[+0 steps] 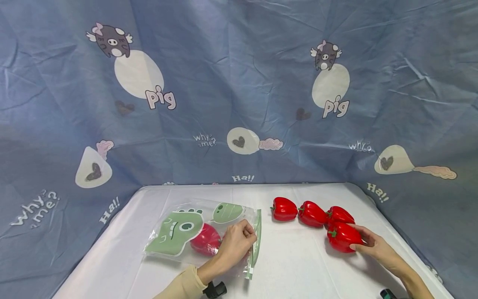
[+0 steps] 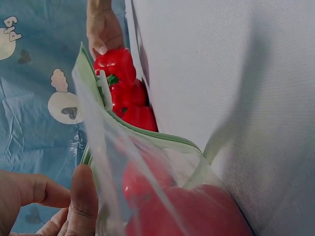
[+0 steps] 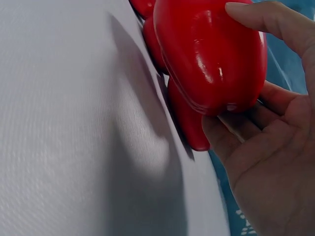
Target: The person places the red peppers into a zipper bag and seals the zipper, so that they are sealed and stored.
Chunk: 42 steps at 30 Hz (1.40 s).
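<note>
My right hand (image 1: 377, 249) grips a glossy red bell pepper (image 1: 344, 237) with a green stem, thumb on the near side and fingers around the far side. In the right wrist view this pepper (image 3: 211, 54) appears raised above the table. Three more red bell peppers (image 1: 312, 214) lie behind it in a slanting row. My left hand (image 1: 235, 241) pinches the rim of a clear zip bag (image 1: 173, 232) with a green dinosaur print. Inside the bag lies a red bell pepper (image 1: 206, 240). The bag's green-edged mouth (image 2: 157, 136) stands partly parted in the left wrist view.
A white cloth-covered table (image 1: 291, 265) carries everything. Behind and at the sides hangs a blue curtain (image 1: 239, 83) with pig and balloon prints. Dark wrist devices (image 1: 214, 289) show at the bottom edge. The bag's mouth faces right, toward the pepper row.
</note>
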Each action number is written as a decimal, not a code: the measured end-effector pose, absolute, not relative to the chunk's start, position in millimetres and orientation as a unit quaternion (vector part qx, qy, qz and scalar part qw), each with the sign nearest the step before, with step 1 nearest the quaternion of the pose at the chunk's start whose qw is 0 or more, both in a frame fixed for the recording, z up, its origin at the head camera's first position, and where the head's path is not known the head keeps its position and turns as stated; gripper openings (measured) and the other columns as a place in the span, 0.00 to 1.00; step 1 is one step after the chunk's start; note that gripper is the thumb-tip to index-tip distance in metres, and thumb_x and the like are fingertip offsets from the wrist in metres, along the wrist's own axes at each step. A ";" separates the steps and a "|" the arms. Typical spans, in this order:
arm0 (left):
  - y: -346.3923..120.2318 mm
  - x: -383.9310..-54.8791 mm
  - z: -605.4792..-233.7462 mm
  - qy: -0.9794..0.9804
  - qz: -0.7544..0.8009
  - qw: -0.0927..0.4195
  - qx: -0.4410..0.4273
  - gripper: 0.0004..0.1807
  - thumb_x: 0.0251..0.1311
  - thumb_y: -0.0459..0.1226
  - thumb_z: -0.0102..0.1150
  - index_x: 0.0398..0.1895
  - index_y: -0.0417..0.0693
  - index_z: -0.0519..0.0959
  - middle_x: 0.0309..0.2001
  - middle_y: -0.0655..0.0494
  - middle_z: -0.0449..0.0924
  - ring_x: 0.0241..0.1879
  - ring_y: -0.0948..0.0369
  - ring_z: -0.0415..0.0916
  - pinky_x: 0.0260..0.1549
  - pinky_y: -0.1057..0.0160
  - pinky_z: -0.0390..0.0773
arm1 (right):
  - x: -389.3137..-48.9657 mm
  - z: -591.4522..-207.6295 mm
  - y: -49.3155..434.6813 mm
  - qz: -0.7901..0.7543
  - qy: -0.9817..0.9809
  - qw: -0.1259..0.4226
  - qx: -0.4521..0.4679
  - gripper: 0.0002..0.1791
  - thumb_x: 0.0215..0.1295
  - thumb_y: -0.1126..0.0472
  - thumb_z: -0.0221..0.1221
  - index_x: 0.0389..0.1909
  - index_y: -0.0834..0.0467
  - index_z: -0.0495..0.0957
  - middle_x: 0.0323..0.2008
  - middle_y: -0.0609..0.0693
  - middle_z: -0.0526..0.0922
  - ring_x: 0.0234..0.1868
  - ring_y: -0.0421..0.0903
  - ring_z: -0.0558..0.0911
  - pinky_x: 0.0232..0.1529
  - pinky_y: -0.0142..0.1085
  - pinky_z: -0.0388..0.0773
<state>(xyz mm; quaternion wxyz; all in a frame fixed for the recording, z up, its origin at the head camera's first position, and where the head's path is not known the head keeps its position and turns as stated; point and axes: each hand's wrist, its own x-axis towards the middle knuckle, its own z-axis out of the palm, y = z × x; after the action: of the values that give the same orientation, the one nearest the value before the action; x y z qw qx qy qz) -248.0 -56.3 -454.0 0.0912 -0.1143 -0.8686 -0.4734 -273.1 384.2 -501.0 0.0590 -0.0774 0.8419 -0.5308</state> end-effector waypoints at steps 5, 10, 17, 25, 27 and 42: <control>-56.0 -248.0 -453.4 -0.867 -0.477 0.089 -0.115 0.03 0.48 0.32 0.57 0.24 0.49 0.75 0.19 0.61 0.74 0.11 0.70 0.70 0.10 0.69 0.71 | -272.0 -497.6 381.2 -0.525 0.846 0.049 -0.075 0.34 0.62 0.58 0.61 0.67 0.64 0.62 0.48 0.25 0.73 0.49 0.19 0.72 0.47 0.24 0.77; -56.2 -248.1 -453.9 -0.866 -0.479 0.087 -0.116 0.02 0.49 0.31 0.57 0.25 0.48 0.75 0.19 0.60 0.74 0.11 0.69 0.70 0.09 0.70 0.71 | -271.6 -493.5 377.4 -0.529 0.844 0.055 -0.064 0.33 0.62 0.58 0.61 0.66 0.65 0.62 0.48 0.31 0.75 0.47 0.26 0.77 0.46 0.27 0.79; -56.8 -248.7 -455.2 -0.863 -0.485 0.083 -0.116 0.02 0.48 0.31 0.56 0.25 0.47 0.75 0.19 0.60 0.74 0.10 0.69 0.71 0.09 0.70 0.72 | -272.1 -487.8 367.7 -0.515 0.853 0.067 -0.057 0.37 0.62 0.56 0.61 0.69 0.65 0.60 0.61 0.58 0.72 0.49 0.34 0.79 0.46 0.32 0.81; -57.5 -248.7 -454.1 -0.864 -0.482 0.085 -0.120 0.02 0.49 0.31 0.57 0.25 0.47 0.75 0.19 0.60 0.75 0.10 0.69 0.70 0.09 0.70 0.71 | -272.6 -481.0 356.5 -0.519 0.849 0.070 -0.070 0.36 0.63 0.56 0.61 0.68 0.64 0.61 0.63 0.66 0.68 0.48 0.30 0.78 0.46 0.32 0.82; -57.8 -248.6 -453.5 -0.865 -0.479 0.090 -0.121 0.02 0.49 0.32 0.57 0.25 0.47 0.75 0.19 0.60 0.75 0.11 0.69 0.70 0.10 0.70 0.71 | -273.3 -479.1 352.7 -0.519 0.849 0.070 -0.073 0.36 0.63 0.56 0.61 0.68 0.63 0.61 0.63 0.66 0.68 0.48 0.30 0.78 0.46 0.33 0.82; -57.5 -248.5 -452.2 -0.866 -0.476 0.094 -0.125 0.01 0.49 0.32 0.56 0.24 0.47 0.75 0.19 0.60 0.75 0.10 0.70 0.70 0.10 0.70 0.71 | -279.2 -475.0 328.1 -0.523 0.843 0.073 -0.097 0.34 0.62 0.56 0.61 0.67 0.63 0.64 0.66 0.66 0.66 0.52 0.41 0.80 0.46 0.33 0.81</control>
<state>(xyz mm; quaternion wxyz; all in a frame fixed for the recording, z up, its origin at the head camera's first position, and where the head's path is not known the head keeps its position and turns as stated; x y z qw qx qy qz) -248.5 -57.5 -452.2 0.0943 -0.1249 -0.8656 -0.4756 -279.2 328.1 -475.0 0.0734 -0.0973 0.8433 -0.5234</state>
